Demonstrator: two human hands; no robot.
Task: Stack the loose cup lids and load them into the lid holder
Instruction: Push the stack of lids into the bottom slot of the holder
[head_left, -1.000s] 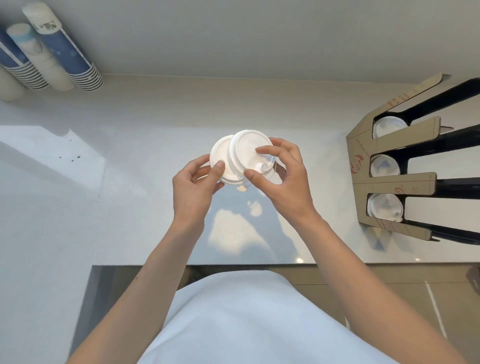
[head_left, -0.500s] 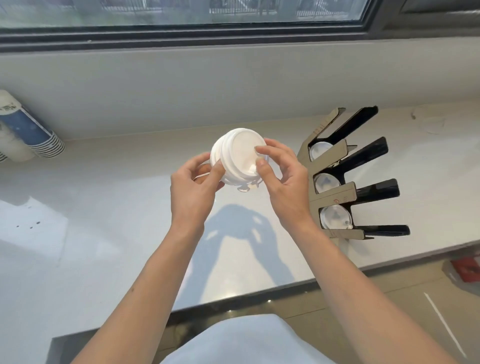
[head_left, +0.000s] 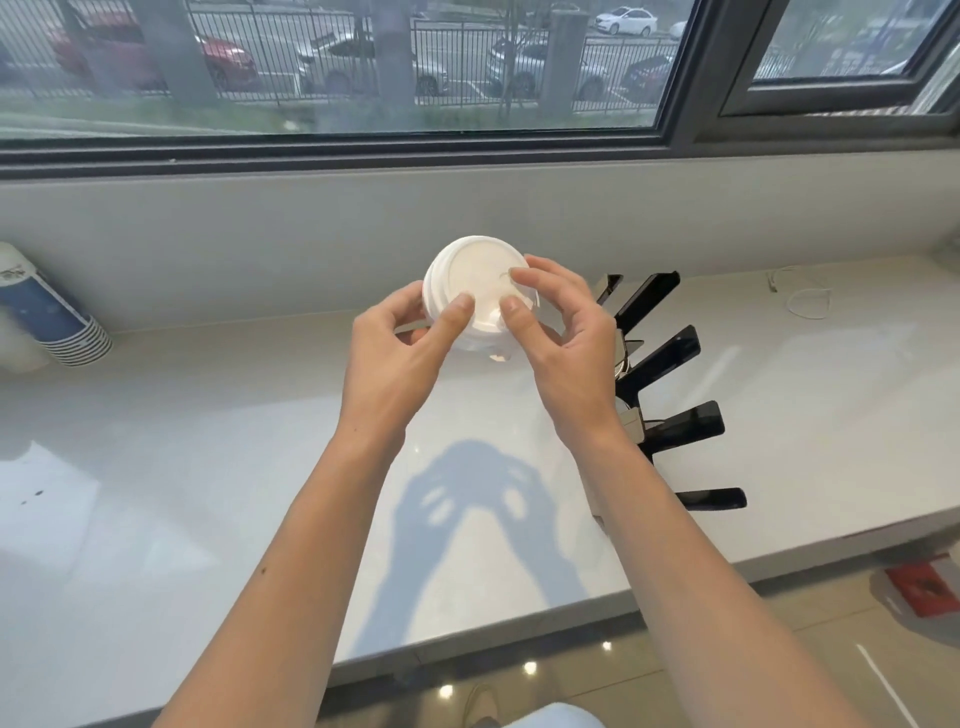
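Note:
A short stack of white cup lids (head_left: 475, 278) is held up in the air above the counter, its flat top tilted toward me. My left hand (head_left: 400, 348) grips the stack's left side with the thumb on top. My right hand (head_left: 558, 338) pinches its right side with thumb and fingertips. The lid holder (head_left: 670, 364), black prongs on a cardboard base, stands on the counter just right of my right wrist; my forearm hides most of its base and slots.
White counter (head_left: 208, 467) runs under a wide window. A stack of blue and white paper cups (head_left: 52, 317) lies on its side at far left. A white cable (head_left: 805, 299) lies at the back right. A red item (head_left: 922, 584) lies on the floor at lower right.
The two separate lids have been pressed together into one aligned stack. The view has tilted upward, so the window shows, and the holder sits nearer my right wrist.

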